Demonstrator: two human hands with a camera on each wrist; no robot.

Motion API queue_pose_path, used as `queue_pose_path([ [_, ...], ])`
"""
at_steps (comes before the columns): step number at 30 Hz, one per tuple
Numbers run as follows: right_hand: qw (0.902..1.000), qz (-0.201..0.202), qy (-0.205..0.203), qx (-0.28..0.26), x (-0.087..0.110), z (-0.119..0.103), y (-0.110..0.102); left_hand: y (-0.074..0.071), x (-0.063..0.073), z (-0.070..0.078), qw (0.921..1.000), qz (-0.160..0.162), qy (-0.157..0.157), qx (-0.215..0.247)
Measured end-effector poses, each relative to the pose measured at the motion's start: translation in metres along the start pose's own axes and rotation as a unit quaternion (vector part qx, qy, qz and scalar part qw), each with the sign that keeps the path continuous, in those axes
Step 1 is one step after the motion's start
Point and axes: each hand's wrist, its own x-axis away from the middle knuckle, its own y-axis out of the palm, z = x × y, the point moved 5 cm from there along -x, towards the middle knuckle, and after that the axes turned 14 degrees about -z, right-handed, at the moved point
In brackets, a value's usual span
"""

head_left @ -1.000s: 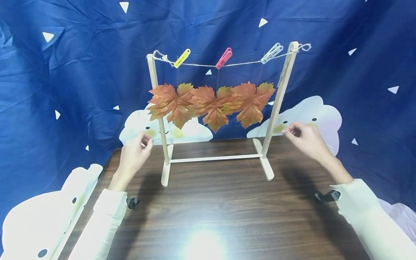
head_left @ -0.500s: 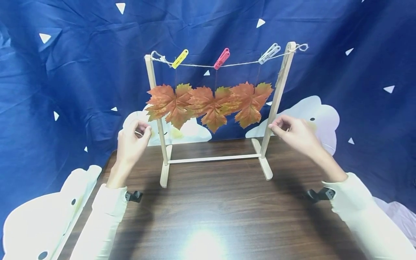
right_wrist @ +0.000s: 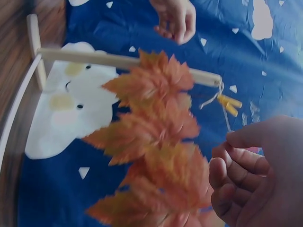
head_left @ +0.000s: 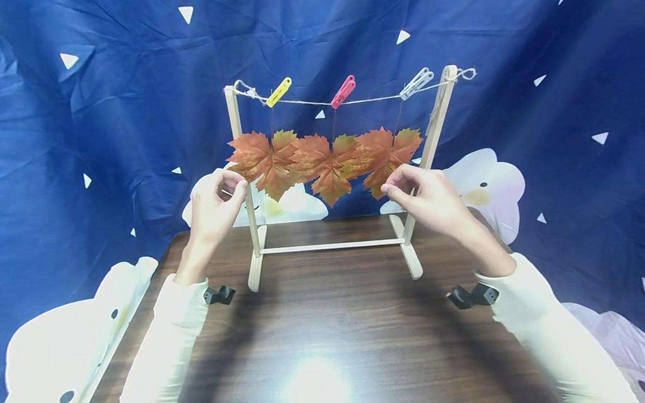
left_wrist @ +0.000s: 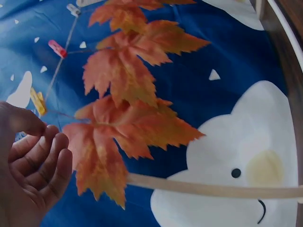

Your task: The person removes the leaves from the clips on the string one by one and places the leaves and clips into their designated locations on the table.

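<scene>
Maple leaves (head_left: 322, 162), three, hang overlapping in row below string (head_left: 307, 102), under yellow peg (head_left: 279, 92), pink peg (head_left: 343, 92), pale blue peg (head_left: 416, 84). String tied across wooden frame (head_left: 332, 246) standing on desk (head_left: 327, 302). Hanging looks done: all three up, no further hanging evident. Left hand (head_left: 214, 207) near left post (head_left: 253, 224), right hand (head_left: 430, 198) before right leaf (head_left: 385, 154), contact unclear for either. Fingers of both loosely curled, nothing visibly held.

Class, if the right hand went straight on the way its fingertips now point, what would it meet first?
Probably the leaf hanging below the pale clip: in the head view, the right hand overlaps that leaf's lower edge, though depth is unclear.
</scene>
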Motion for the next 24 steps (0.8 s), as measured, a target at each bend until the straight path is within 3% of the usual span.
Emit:
queue_pose_path([
  [14,0.9987,-0.021,-0.036,-0.029,-0.031,-0.043,0.008,0.008,-0.025,0.023,0.997,-0.014,-0.005,0.076],
  [24,0.9973,-0.028,-0.059,-0.034,-0.061,-0.069,0.006,0.009,-0.046,0.029,0.9899,-0.017,-0.023,0.139],
])
